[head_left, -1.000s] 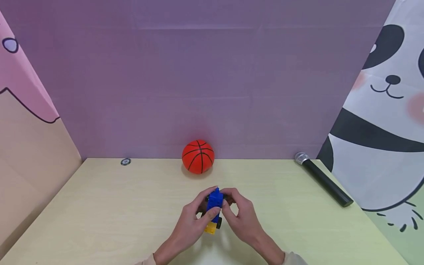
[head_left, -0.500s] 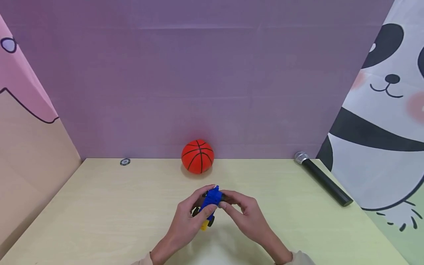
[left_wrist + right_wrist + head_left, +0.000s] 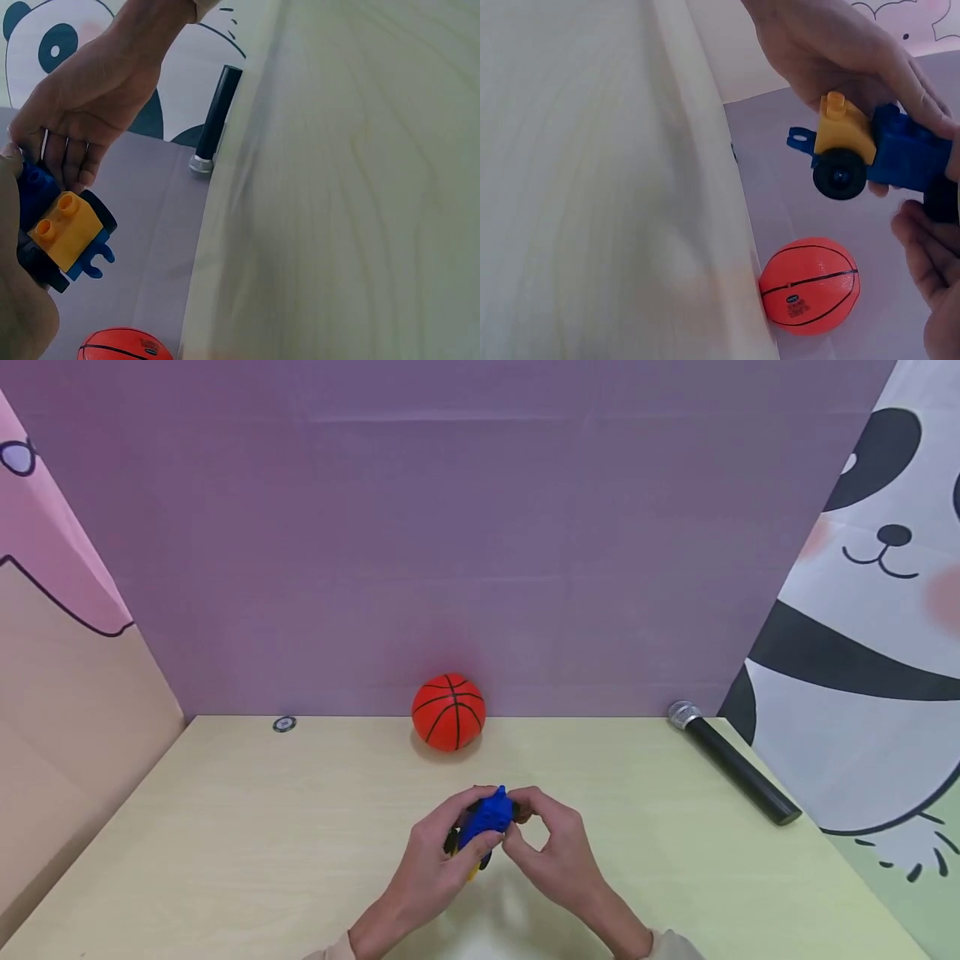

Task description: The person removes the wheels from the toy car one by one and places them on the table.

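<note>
A small toy car (image 3: pixel 489 817) built from blocks is held up over the table between both hands. Its body is blue, with a yellow studded block (image 3: pixel 66 229) at one end, black wheels (image 3: pixel 840 174) and a blue hook-like coupling (image 3: pixel 801 139) beyond the yellow block. My left hand (image 3: pixel 438 852) grips the car along its left side, thumb across the top. On the other side my right hand (image 3: pixel 551 847) has thumb and index finger curled at a wheel near the far blue end. In the head view the left hand covers much of the yellow end.
A red toy basketball (image 3: pixel 448 712) sits at the table's back edge, beyond the hands. To its left lies a small round chip (image 3: pixel 284 724); a black microphone (image 3: pixel 742 768) lies along the right edge. A purple backdrop (image 3: pixel 450 543) rises behind the table (image 3: pixel 247 843).
The car has turned in the hands: its yellow end swung left, then dropped mostly out of sight behind the left hand. Both hands have shifted only slightly and keep hold of it.
</note>
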The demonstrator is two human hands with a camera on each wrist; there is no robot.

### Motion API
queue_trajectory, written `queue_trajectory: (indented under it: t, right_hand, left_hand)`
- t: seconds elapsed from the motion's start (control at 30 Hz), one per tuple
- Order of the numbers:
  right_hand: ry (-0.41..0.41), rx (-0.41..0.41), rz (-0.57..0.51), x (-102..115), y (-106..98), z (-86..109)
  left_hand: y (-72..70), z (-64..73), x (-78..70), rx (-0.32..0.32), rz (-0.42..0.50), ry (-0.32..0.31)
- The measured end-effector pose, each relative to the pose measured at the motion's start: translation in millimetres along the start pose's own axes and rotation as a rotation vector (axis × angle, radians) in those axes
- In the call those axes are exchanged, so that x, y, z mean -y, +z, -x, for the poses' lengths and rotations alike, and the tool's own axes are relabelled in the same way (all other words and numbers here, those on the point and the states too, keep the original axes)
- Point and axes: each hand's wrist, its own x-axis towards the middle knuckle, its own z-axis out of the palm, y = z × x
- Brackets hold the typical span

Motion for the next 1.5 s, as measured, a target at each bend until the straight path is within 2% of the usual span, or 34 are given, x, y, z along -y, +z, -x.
queue_trajectory:
  t: [0.1,0.17,0.33,0.47,0.67,0.87,1.07,1.17,1.4,1.5]
  right_hand:
    - [0.013,0.012,-0.020,-1,0,0.4]
    - [0.036,0.035,-0.076,-1,-1,1.5]
    - [0.078,0.074,-0.252,-2,0,4.1]
    - [0.069,0.063,-0.288,-1,1,4.0]
    - [0.022,0.062,-0.235,1,2,3.4]
    - [-0.035,0.008,-0.127,1,4,4.5]
    - [-0.062,-0.034,0.003,1,7,3.9]
    - [-0.053,-0.025,0.038,2,7,2.5]
    - [-0.085,0.021,0.110,1,6,1.1]
    - [-0.092,0.046,0.146,2,5,0.2]
  left_hand:
    - [-1.1,-0.5,-1.1,-0.016,0.005,-0.027]
    - [-2.7,-0.8,-2.9,-0.022,0.033,-0.057]
    - [-4.7,-1.9,-7.6,0.012,0.178,-0.137]
    - [-4.7,-2.3,-9.5,0.032,0.272,-0.192]
    - [-5.7,-3.0,-11.6,0.022,0.263,-0.197]
    - [-3.5,-3.3,-13.6,0.034,0.215,-0.180]
    - [-1.1,-2.8,-10.5,0.025,0.129,-0.091]
    - [-0.9,-2.7,-8.6,0.017,0.100,-0.070]
    - [-0.6,-1.9,-6.5,0.021,0.087,-0.110]
    - [0.3,-1.4,-5.5,0.018,0.092,-0.109]
